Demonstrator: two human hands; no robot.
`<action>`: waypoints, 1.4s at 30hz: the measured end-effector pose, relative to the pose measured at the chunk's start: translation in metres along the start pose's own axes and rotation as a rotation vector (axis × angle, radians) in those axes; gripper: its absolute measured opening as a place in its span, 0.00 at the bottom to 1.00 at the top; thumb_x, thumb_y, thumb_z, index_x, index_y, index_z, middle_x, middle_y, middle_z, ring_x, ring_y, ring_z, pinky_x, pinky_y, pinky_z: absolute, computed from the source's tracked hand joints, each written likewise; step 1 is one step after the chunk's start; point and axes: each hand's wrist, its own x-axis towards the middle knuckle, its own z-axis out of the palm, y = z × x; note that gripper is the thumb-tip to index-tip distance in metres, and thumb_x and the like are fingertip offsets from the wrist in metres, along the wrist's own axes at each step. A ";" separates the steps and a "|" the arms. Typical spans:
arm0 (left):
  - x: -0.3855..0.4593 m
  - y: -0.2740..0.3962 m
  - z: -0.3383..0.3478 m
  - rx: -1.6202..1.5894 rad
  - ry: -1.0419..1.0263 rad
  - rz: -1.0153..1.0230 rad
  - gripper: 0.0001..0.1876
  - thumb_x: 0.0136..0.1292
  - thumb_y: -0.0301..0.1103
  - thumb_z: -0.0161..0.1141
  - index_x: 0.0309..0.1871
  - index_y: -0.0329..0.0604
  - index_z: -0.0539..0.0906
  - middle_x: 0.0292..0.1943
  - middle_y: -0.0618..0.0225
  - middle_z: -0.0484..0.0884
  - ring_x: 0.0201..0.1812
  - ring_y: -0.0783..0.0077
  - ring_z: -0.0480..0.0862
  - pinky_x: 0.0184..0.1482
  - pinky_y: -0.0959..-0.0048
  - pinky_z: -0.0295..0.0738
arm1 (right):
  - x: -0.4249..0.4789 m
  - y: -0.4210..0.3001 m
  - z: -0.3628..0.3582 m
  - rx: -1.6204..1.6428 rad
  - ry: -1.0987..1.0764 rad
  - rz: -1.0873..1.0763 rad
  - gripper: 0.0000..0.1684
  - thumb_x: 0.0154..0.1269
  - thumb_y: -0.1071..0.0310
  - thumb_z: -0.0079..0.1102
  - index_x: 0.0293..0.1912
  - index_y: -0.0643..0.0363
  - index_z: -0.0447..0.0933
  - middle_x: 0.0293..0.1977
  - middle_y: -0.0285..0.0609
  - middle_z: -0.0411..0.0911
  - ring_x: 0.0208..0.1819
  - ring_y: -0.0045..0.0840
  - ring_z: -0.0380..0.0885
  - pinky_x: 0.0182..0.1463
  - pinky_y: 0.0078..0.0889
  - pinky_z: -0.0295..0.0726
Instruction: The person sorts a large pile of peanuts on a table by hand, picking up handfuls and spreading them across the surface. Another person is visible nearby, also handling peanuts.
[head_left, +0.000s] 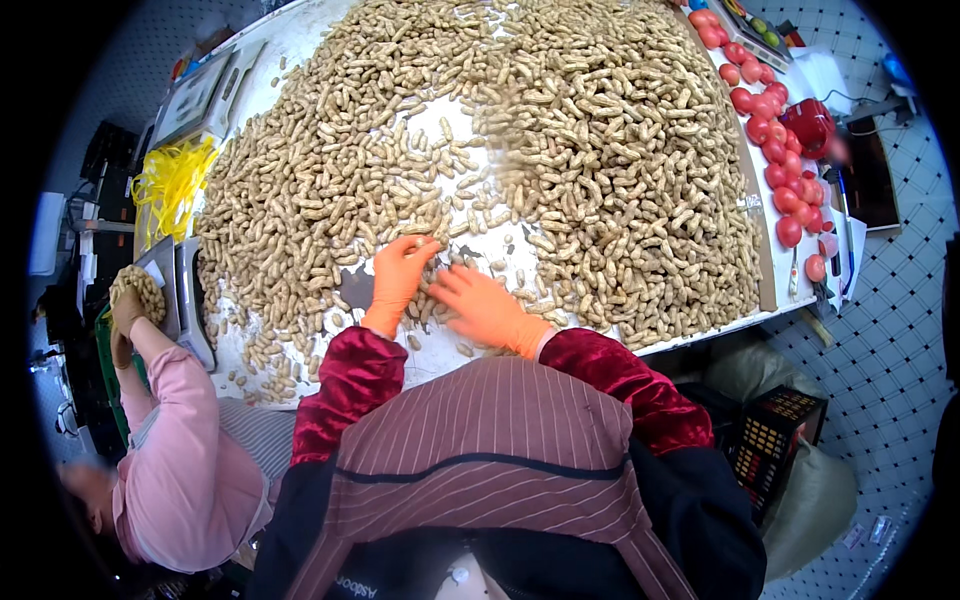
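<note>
My left hand (397, 285), in an orange glove, has its thumb and fingers pinched together on a peanut in its shell (422, 241). Just right of it, my right hand (486, 306), gloved the same way, is motion-blurred with its fingers extended and slightly apart. No held item shows in the right hand; its palm is hidden. A few unshelled peanuts (426, 307) lie between the two hands. Beyond them a broad heap of peanuts (622, 172) covers much of the white table (431, 358), thicker on the right.
At left, a person in a pink top (187, 457) holds a bundle of peanuts (146, 296) over a scale (187, 300). Yellow strips (171, 187) lie beyond. Tomatoes (776, 154) and a red container (808, 127) line the right edge. A sack (814, 502) and black crate (776, 442) stand below.
</note>
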 end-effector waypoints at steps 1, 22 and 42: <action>-0.005 0.012 -0.009 -0.064 0.016 -0.067 0.12 0.61 0.35 0.67 0.42 0.35 0.86 0.29 0.70 0.86 0.27 0.85 0.79 0.28 0.83 0.69 | 0.001 0.000 -0.001 0.025 0.012 -0.002 0.34 0.55 0.60 0.67 0.60 0.55 0.69 0.60 0.45 0.68 0.64 0.41 0.66 0.67 0.45 0.65; -0.060 0.088 0.007 -0.623 -0.252 -0.260 0.19 0.73 0.41 0.55 0.58 0.37 0.78 0.38 0.70 0.84 0.19 0.86 0.66 0.19 0.84 0.56 | 0.012 -0.027 -0.078 0.915 0.604 0.383 0.11 0.63 0.72 0.63 0.46 0.62 0.81 0.38 0.37 0.79 0.41 0.20 0.78 0.47 0.24 0.76; -0.070 0.086 0.003 -0.227 -0.108 0.044 0.10 0.69 0.31 0.60 0.47 0.34 0.85 0.30 0.69 0.85 0.24 0.85 0.75 0.26 0.83 0.68 | 0.008 -0.034 -0.095 0.861 0.459 0.356 0.10 0.64 0.70 0.63 0.44 0.61 0.84 0.36 0.37 0.80 0.36 0.18 0.77 0.40 0.22 0.74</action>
